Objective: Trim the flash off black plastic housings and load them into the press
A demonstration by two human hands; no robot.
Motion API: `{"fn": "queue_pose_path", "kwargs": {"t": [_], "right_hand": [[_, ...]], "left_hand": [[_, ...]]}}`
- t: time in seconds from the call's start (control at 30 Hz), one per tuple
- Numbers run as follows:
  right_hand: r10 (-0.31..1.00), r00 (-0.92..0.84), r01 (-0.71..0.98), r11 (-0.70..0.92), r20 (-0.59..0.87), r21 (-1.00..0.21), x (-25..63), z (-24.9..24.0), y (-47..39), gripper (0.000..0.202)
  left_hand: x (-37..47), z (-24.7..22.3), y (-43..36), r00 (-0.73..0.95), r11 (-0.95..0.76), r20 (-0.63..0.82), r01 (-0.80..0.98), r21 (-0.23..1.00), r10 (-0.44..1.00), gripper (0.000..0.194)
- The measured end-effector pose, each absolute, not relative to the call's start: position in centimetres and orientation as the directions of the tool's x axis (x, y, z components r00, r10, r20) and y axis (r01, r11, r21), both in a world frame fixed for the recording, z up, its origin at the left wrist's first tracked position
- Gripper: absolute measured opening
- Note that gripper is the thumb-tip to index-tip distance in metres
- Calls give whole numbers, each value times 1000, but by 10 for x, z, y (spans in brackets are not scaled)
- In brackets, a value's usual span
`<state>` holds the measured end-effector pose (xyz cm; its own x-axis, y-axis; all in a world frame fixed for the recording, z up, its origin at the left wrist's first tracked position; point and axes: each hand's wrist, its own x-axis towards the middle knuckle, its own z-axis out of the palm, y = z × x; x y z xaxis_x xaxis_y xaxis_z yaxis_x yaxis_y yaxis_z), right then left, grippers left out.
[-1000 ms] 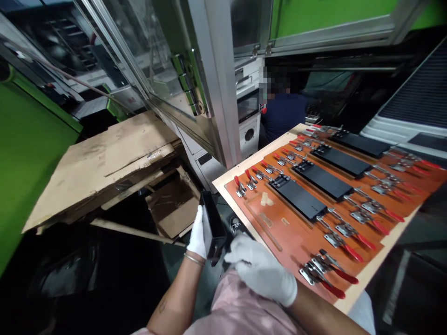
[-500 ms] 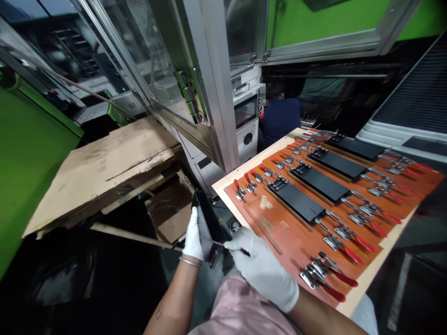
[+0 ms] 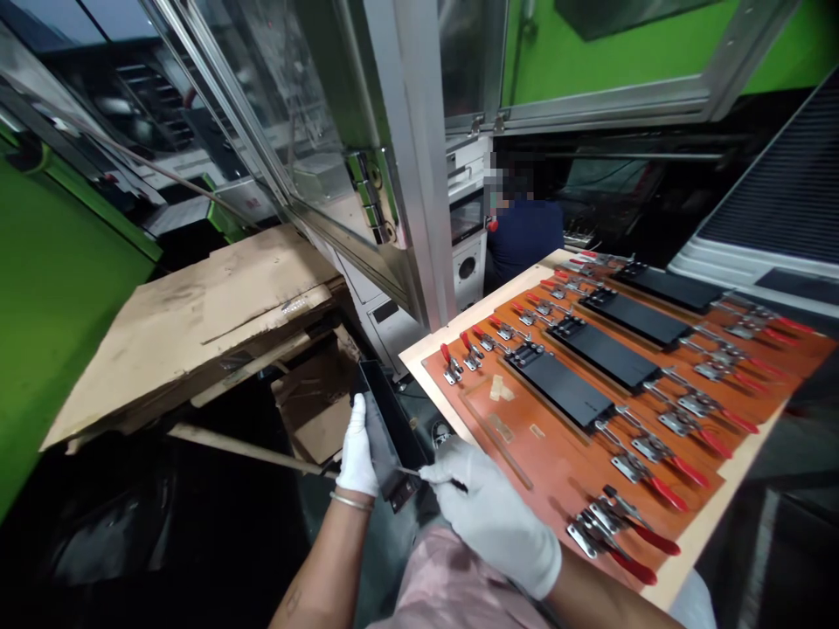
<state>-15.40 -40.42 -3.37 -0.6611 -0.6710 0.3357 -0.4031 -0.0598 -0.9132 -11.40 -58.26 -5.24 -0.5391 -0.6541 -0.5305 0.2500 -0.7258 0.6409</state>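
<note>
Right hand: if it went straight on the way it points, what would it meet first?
Probably the black case in the left hand; the thin tool in the right hand seems to overlap its near end, though depth is unclear.

Left hand [image 3: 357, 454] grips black housing [image 3: 385, 424]; right hand [image 3: 485, 507] holds thin tool [image 3: 410, 472] at near end. Orange board [image 3: 547, 485] carries 4 black panels [image 3: 557, 384].

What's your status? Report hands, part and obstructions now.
Left hand holding black part. Right hand pinching thin tool at the part's near end. Clamp board close beside right hand; nothing visibly blocking.
</note>
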Motion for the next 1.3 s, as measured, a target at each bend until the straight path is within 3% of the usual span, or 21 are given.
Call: {"fn": "queue_pose_path", "kwargs": {"t": [0.23, 0.5, 0.77, 1.03, 1.3], "right_hand": [[-653, -683, -368, -79, 327, -927, -157, -48, -407, 19], [-749, -617, -333, -28, 241, -942, -156, -34, -401, 20], [-686, -605, -427, -149, 404, -892, -161, -39, -399, 21], [-611, -568, -530, -241, 551, -813, -181, -40, -399, 32], [-702, -517, -471, -246, 490, -847, -180, -35, -396, 27]], "left_hand": [[-108, -62, -584, -599, -791, -558, 229, 567, -574, 40], [-108, -65, -581, -561, -773, -591, 148, 617, -580, 44], [-109, -50, -567, -709, -852, -583, 47, 521, -396, 50], [-107, -32, -546, -700, -849, -596, 29, 527, -394, 34], [-106, -30, -549, -707, -876, -654, -104, 470, -267, 41]]}}
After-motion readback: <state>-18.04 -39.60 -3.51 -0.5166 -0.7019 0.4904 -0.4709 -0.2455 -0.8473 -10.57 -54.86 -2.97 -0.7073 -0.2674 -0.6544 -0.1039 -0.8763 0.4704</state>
